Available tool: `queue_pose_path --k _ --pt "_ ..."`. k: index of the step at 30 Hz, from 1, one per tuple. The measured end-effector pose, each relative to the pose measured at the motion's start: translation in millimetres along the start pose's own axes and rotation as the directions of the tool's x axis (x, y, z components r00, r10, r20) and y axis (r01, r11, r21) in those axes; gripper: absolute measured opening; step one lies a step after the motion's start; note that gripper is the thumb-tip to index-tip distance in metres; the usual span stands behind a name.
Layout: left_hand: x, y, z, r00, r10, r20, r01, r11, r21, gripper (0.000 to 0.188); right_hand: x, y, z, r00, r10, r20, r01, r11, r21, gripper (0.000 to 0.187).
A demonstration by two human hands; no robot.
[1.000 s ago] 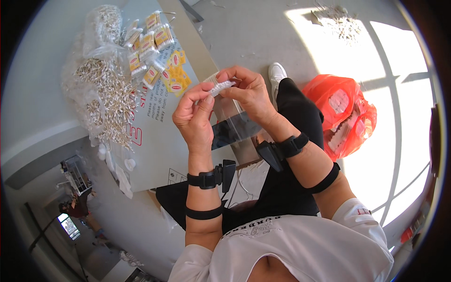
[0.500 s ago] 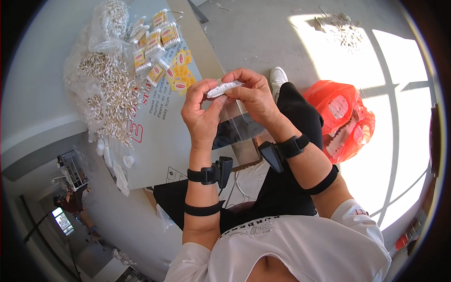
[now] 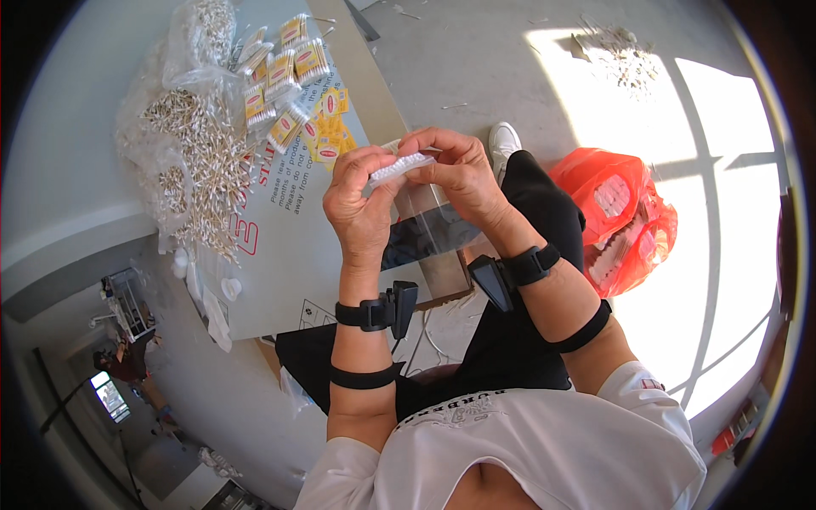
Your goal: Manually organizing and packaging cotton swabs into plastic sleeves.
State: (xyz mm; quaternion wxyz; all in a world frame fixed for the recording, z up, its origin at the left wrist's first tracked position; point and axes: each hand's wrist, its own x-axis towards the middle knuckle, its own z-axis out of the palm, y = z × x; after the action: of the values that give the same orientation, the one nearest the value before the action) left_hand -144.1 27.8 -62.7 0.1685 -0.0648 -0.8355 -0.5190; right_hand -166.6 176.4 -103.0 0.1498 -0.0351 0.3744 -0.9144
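Between both hands, above the table's near right edge, is a small pack of cotton swabs [image 3: 402, 169], its row of white tips facing me. My left hand [image 3: 359, 197] pinches one end with thumb and fingers. My right hand [image 3: 459, 174] grips the other end, fingers curled over the top. Part of the pack is hidden behind the fingers. Beyond my left hand lie yellow printed cards [image 3: 330, 136] and several filled cotton swab packs [image 3: 293, 68] with yellow labels. A large heap of loose cotton swabs [image 3: 200, 161] spreads to their left.
A clear plastic bag [image 3: 183, 72] of swabs lies at the table's [image 3: 280, 246] far left. On the floor at right sits a red plastic bag [image 3: 608, 221] holding white packs. Swab scraps [image 3: 620, 59] lie in a floor pile. Another person [image 3: 127, 361] is in the background.
The pack has shifted slightly left and down, and its tilt has changed a little. My left hand has moved slightly left with it; both hands keep hold.
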Motion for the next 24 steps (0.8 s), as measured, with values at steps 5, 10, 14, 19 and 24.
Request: queue_pose_path --k 5,10,14,19,24 --pt "0 2 -2 0.993 -0.116 -0.001 0.115 0.990 -0.084 0.022 0 0 -1 0.996 -0.025 0.086 0.029 0.999 -0.041 0.026" --pt "2 2 -7 0.997 -0.060 0.038 0.062 0.997 -0.037 0.022 1 -1 1 0.992 -0.060 0.112 0.072 0.991 -0.111 0.025" --pt "2 3 -8 0.999 0.002 0.038 -0.002 1.000 0.004 0.025 2 0 -2 0.985 -0.071 0.157 0.088 0.990 -0.107 0.028" --pt "3 9 -8 0.999 0.015 0.035 -0.017 0.999 0.050 0.030 0 -5 -1 0.984 -0.061 0.168 0.081 0.990 -0.113 0.033" --pt "3 11 -8 0.998 0.030 0.048 -0.033 0.998 0.059 0.030 0 -6 2 0.988 -0.051 0.148 0.062 0.996 -0.070 0.033"
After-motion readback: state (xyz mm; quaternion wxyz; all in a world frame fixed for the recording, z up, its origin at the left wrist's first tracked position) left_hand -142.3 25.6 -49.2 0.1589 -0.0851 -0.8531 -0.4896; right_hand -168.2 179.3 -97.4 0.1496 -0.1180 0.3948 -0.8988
